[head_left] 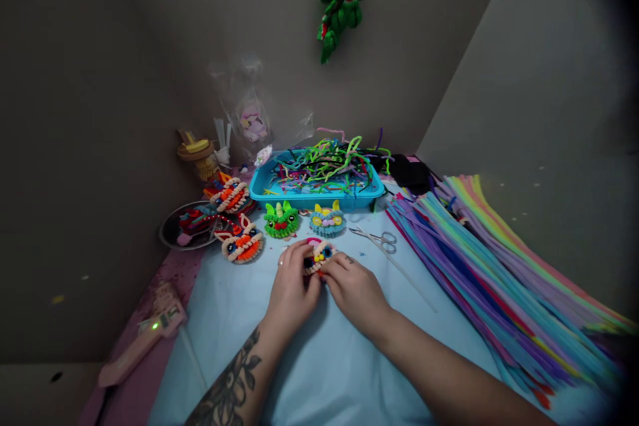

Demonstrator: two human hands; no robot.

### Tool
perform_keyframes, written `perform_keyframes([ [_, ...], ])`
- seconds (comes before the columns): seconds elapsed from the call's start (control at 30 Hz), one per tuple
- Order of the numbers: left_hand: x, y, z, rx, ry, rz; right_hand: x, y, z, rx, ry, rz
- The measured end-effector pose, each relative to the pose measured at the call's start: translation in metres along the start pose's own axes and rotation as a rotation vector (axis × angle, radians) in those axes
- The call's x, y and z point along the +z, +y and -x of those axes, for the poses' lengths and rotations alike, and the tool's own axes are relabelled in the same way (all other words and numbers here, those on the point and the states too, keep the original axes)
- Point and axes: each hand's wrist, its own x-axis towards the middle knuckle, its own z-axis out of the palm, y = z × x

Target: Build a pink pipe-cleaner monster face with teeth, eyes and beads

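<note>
Both hands meet over a small pipe-cleaner animal face (319, 256) with cream, pink, blue and yellow parts, lying on the light blue table cover (319, 373). My left hand (292, 289) pinches its left side, fingers curled. My right hand (354, 286) pinches its right lower edge. A green pipe-cleaner face (281, 219) and a blue one (327, 219) sit just beyond.
A blue tray (314, 198) of loose pipe-cleaner pieces stands at the back. Scissors (374, 237) lie right of the hands. A large fan of coloured pipe cleaners (499, 279) covers the right side. Orange-and-cream faces (242, 243), a dark bowl (187, 226) and a pink glue gun (144, 339) are left.
</note>
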Motion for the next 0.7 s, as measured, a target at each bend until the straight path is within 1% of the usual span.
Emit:
perform_keyframes([
  [0.2, 0.0032, 0.0076, -0.0013, -0.015, 0.033, -0.053, 0.0004, -0.0013, 0.0002, -0.008, 0.016, -0.025],
  [0.37, 0.0043, 0.0084, -0.0015, -0.007, 0.046, -0.073, -0.0026, -0.0009, 0.0006, 0.028, 0.029, 0.015],
  [0.5, 0.0035, 0.0061, 0.0, -0.015, 0.035, -0.043, -0.0028, -0.0001, 0.0005, 0.042, 0.023, 0.036],
  [0.7, 0.0018, 0.0012, 0.0018, -0.09, 0.031, 0.038, -0.0021, -0.0014, 0.0015, 0.031, 0.029, 0.008],
])
